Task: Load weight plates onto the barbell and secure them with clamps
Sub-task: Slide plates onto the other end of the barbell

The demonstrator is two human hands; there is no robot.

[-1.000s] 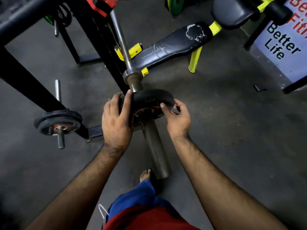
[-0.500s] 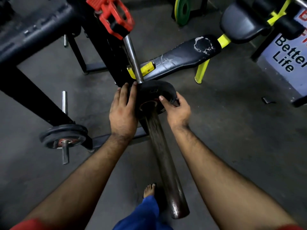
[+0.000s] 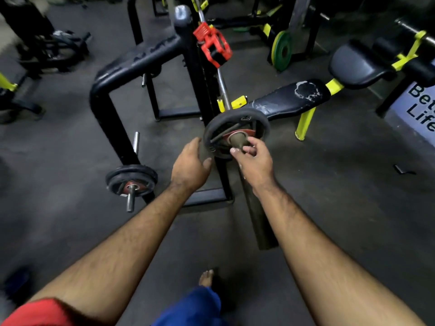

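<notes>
A black weight plate (image 3: 236, 118) with a red hub sits on the barbell sleeve (image 3: 257, 222), far up the sleeve towards the rack. My left hand (image 3: 190, 165) hovers just left of the plate's rim, fingers relaxed and holding nothing. My right hand (image 3: 253, 160) lies over the sleeve right in front of the hub, thumb and fingers curled around it. A red clamp (image 3: 211, 47) sits further up the thin bar shaft (image 3: 222, 85), beyond the plate. The far end of the barbell is out of view.
A second black plate (image 3: 131, 180) hangs on a storage peg of the black rack (image 3: 106, 114) at the left. A worn bench (image 3: 289, 100) with yellow legs stands behind the plate, and a green-yellow plate (image 3: 281, 50) is at the back. My bare foot (image 3: 207, 277) is under the sleeve's end.
Both hands have come off the plate's rim. The left has drawn back open, and the right has shifted onto the sleeve. The view has lifted, and the plate faces me more squarely.
</notes>
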